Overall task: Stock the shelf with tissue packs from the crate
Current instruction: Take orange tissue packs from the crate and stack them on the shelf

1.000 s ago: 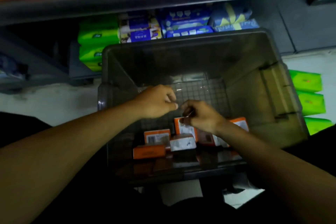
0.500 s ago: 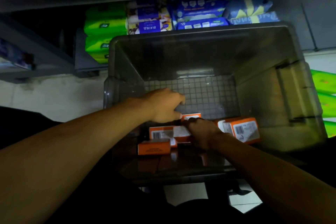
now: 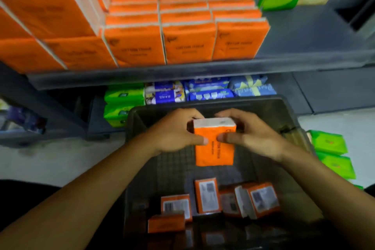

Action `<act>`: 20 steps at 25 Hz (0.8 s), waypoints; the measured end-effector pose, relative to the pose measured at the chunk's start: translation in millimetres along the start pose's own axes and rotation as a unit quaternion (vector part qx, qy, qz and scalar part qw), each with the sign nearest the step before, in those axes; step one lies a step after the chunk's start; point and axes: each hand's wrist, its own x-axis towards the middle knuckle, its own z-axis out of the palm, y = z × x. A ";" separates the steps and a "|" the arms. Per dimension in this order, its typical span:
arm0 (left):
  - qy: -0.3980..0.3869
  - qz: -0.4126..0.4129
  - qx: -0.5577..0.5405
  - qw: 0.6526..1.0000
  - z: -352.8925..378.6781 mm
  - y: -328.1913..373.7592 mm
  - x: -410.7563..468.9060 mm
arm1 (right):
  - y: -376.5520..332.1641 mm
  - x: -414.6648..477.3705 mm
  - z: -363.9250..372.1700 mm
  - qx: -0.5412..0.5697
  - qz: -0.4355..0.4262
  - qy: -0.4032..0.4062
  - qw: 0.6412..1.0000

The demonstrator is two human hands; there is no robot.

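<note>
Both hands, left (image 3: 174, 132) and right (image 3: 251, 136), grip one orange pack (image 3: 214, 148) above the crate (image 3: 292, 113), mid-transfer; next it likely needs lifting to the shelf (image 3: 304, 46) beside the orange stacks (image 3: 188, 40).

You have one orange pack (image 3: 214, 148) held up, five loose orange packs (image 3: 207, 195) lying in the one crate (image 3: 253, 102), and at least two green packs (image 3: 327, 142) on the floor (image 3: 334, 122) beside it.

One head-worn camera looks forward and down, close above the crate (image 3: 253, 101), with the shelf (image 3: 203, 71) at twelve o'clock.
</note>
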 end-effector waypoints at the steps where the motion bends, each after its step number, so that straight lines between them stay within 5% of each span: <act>1: 0.036 0.009 -0.075 0.996 -12.8 14.1 -3.2 | -17.9 -1.0 -8.5 0.055 -0.013 0.031 0.998; 5: 0.161 0.061 -0.249 0.953 -49.1 54.3 -21.3 | -74.6 -3.7 -20.8 0.223 -0.044 0.077 0.971; 12: 0.235 0.131 -0.552 0.789 -95.2 84.3 -30.8 | -138.3 20.8 -7.7 0.197 -0.107 0.084 0.971; 16: 0.229 0.169 -0.629 0.723 -111.1 101.4 -31.3 | -180.1 44.7 0.2 0.251 -0.153 0.131 0.947; 20: 0.253 0.192 -0.645 0.695 -131.0 105.5 -28.0 | -209.1 67.5 4.7 0.217 -0.180 0.146 0.948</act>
